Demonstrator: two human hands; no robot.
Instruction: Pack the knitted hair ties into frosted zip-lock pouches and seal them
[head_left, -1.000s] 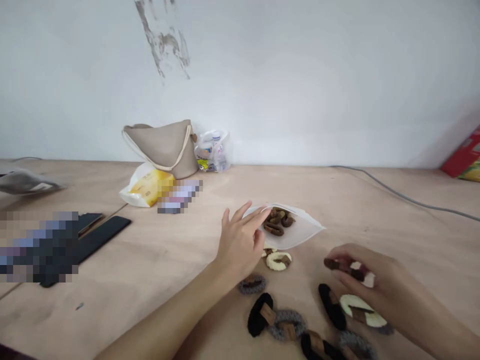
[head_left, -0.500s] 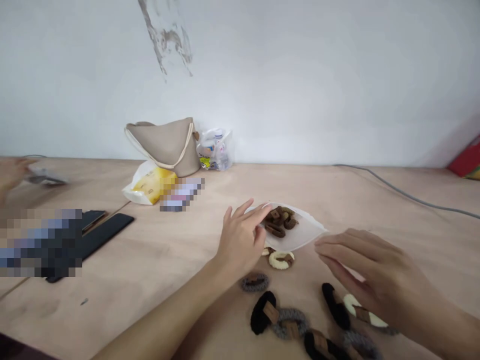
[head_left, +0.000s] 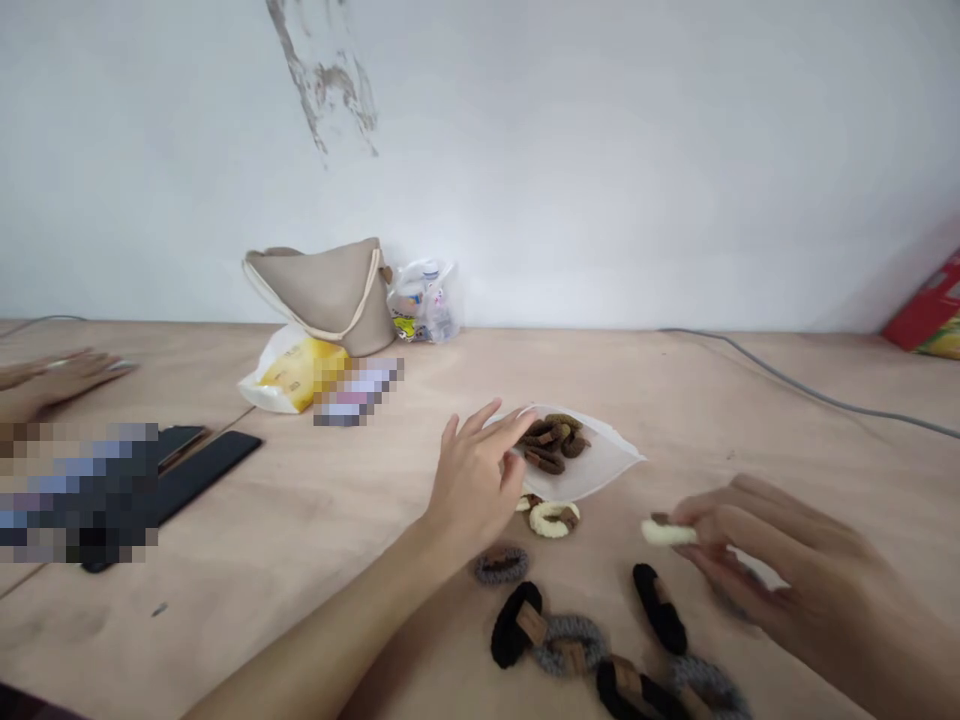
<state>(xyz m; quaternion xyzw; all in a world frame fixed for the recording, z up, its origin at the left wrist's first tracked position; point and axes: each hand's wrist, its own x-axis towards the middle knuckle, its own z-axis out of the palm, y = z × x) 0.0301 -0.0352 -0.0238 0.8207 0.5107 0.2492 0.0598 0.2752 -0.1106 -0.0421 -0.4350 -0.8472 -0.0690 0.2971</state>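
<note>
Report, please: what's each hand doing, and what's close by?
Left hand at rim of open white pouch, brown fabric loops inside. Right hand gripping pale cream knitted loop, outside pouch. Black knitted loops, grey knitted loops nearby on pale wooden table.

Wood table (head_left: 337, 490) spans the frame's lower half. On it, left of centre: handbag (head_left: 322, 285), clear bag (head_left: 429, 305), yellow packet (head_left: 296, 375); further left, black slab (head_left: 214, 475); right, grey cable (head_left: 787, 381) and, at the edge, red box (head_left: 924, 310). Centre: white pouch (head_left: 596, 475), cream ties (head_left: 549, 530) just below it; lower centre, grey ties (head_left: 501, 577) and black ties (head_left: 508, 640), several touching.
</note>
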